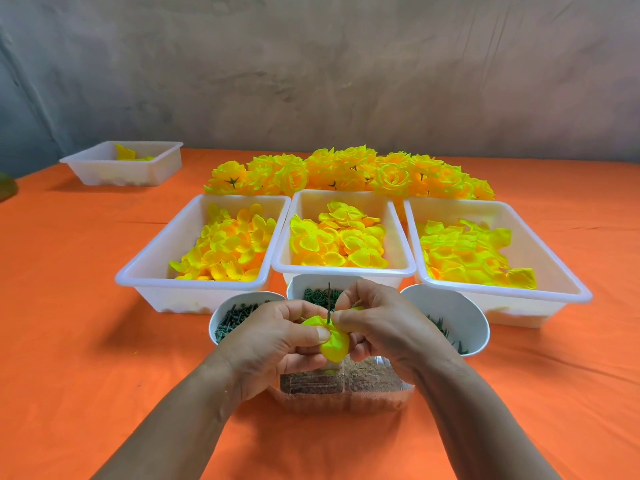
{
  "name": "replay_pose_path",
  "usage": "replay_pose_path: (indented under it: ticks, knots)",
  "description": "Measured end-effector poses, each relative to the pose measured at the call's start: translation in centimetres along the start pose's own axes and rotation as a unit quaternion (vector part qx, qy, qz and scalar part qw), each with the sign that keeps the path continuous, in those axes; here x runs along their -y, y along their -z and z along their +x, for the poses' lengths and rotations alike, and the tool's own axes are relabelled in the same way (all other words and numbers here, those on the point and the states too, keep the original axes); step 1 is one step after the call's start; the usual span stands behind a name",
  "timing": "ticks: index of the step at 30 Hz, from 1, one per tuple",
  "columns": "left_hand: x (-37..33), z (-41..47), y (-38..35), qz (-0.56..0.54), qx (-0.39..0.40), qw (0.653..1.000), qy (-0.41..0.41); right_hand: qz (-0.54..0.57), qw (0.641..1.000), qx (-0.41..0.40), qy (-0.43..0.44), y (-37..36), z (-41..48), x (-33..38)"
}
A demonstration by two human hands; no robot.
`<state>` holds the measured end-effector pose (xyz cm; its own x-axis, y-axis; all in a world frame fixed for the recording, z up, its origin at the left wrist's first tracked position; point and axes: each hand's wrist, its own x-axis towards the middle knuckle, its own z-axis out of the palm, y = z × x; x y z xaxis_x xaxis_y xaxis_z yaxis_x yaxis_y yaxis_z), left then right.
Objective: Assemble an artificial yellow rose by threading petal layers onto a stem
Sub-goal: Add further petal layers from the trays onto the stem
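Pinching a yellow petal layer (333, 341) low in the middle of the view with the left hand (273, 337), pressing the thumb on top and curling the fingers beneath. Nipping the same layer at its 2 o'clock edge with the right hand (384, 323), closing thumb and forefinger tight just beside a thin green stem (328, 299). Holding that stem upright through the layer's middle, pointing toward 12 o'clock.

Finding three white cups crowding just behind the hands: a left cup (221, 315) at 10 o'clock holding dark green pins, a middle cup (306, 285) at 12 holding green rings, a right cup (460, 317) at 2 holding a few green bits. Finding farther toward 12 a row of white trays of loose yellow petals: a left tray (145, 271), a middle tray (343, 270), a right tray (554, 258), touching or nearly so. Seeing finished roses (346, 171) heaping behind them, and a far tray (104, 168) well apart at 10 o'clock.

Working over an orange cloth (86, 341), facing a mottled grey-brown wall (311, 64).

Losing the stem's lower part behind petal and fingers. Covering most of the middle cup with the hands. Glimpsing a clear container (363, 386) at 6 o'clock beneath the wrists, its brownish filling being too blurred to name. Catching only a sliver of a green thing (5, 188) at 9 o'clock, cut by the edge.
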<state>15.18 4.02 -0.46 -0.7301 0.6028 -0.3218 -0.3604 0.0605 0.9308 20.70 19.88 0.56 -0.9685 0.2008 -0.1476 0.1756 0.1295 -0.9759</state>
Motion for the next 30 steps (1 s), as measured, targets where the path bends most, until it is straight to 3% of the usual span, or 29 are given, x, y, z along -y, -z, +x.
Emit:
replay_pose_path:
  ticks: [4,11,24,27,30]
  knots:
    - [-0.1,-0.3,0.2,-0.017,0.024,1.000,-0.003,0.016,1.000,0.008,-0.004,0.1,-0.1,0.1]
    - [-0.3,-0.1,0.0,0.018,-0.022,1.000,-0.002,0.018,1.000,-0.005,-0.010,0.1,0.0,-0.3]
    - [-0.4,-0.3,0.6,0.071,-0.020,0.997,-0.005,-0.082,0.996,-0.027,-0.017,0.4,-0.2,-0.6]
    - [-1.0,-0.3,1.5,0.122,-0.043,0.991,-0.042,-0.178,0.982,-0.063,0.020,1.1,-0.7,-0.9]
    - [-1.3,-0.4,1.4,0.204,-0.065,0.967,-0.138,-0.198,0.975,-0.094,0.040,1.9,-0.8,-0.9]
